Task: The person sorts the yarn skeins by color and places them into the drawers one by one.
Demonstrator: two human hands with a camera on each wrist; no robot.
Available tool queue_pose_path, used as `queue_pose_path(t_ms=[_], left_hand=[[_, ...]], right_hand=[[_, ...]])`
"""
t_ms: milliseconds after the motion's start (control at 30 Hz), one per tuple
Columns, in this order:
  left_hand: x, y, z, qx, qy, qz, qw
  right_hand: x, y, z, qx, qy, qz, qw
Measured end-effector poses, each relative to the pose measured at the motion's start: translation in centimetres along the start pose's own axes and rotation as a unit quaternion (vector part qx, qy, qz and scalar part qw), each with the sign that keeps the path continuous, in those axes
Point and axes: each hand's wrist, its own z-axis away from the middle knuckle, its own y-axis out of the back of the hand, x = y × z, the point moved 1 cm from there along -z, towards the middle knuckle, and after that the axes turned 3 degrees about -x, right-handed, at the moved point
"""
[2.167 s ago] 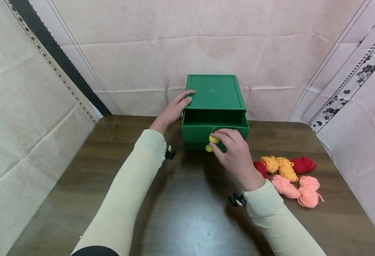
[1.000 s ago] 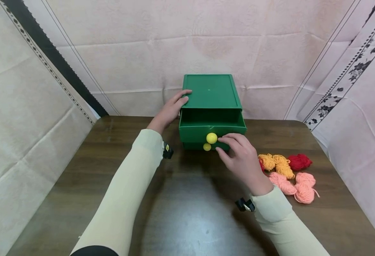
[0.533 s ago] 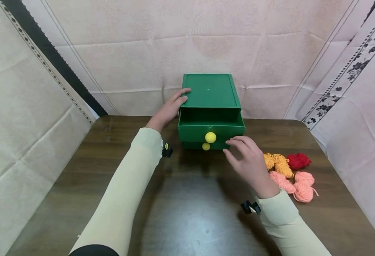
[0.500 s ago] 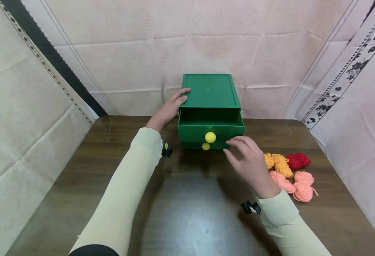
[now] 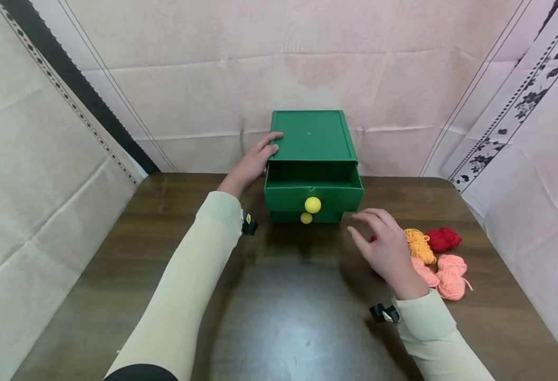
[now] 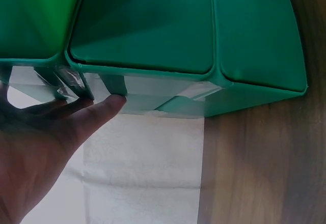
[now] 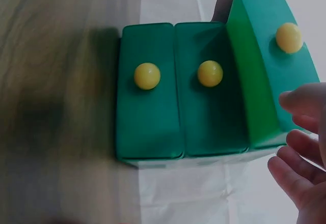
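Note:
A green drawer cabinet (image 5: 309, 135) stands at the back of the table, its top drawer (image 5: 281, 199) pulled out. The drawer front carries a round yellow knob (image 5: 312, 205). In the right wrist view, the middle drawer (image 7: 209, 117) and bottom drawer (image 7: 148, 119) are pushed in, each with a yellow knob. My left hand (image 5: 252, 164) rests along the cabinet's left side and top edge, its thumb against the side wall in the left wrist view. To the right of the cabinet, my right hand (image 5: 387, 248) holds nothing, fingers loosely bent and apart from the knob.
Small skeins of yarn lie on the table (image 5: 279, 317) at the right: orange yarn (image 5: 420, 246), red yarn (image 5: 443, 239) and pink yarn (image 5: 452, 276). My right hand partly covers them. A pale cloth (image 5: 307, 63) hangs close behind the cabinet.
My right hand has let go of the top drawer's knob and moved right, toward the yarn. My left hand stays on the cabinet, and the drawer remains pulled out.

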Motion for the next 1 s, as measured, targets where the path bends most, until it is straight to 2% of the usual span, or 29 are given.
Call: queue_pose_path(t_ms=[267,633,767,1000], left_hand=[[-0.2,-0.2,-0.1,0.003,0.004,0.003,1.0],[-0.8,-0.5,0.0,0.004,0.012,-0.007,0.9999],[0.0,-0.5,0.2,0.005,0.01,-0.007,0.9999],[0.3,-0.2,0.0,0.009,0.01,0.0,0.9999]], right_hand=[[1.5,-0.3,1.4,-0.034,-0.048,0.0,0.998],[2.3,-0.1,2.6,-0.058,-0.059,0.013,0.997],[2.9,0.0,2.8,-0.063,-0.06,0.021,0.996],[3.6,0.3,3.0,-0.087,-0.08,0.032,0.992]])
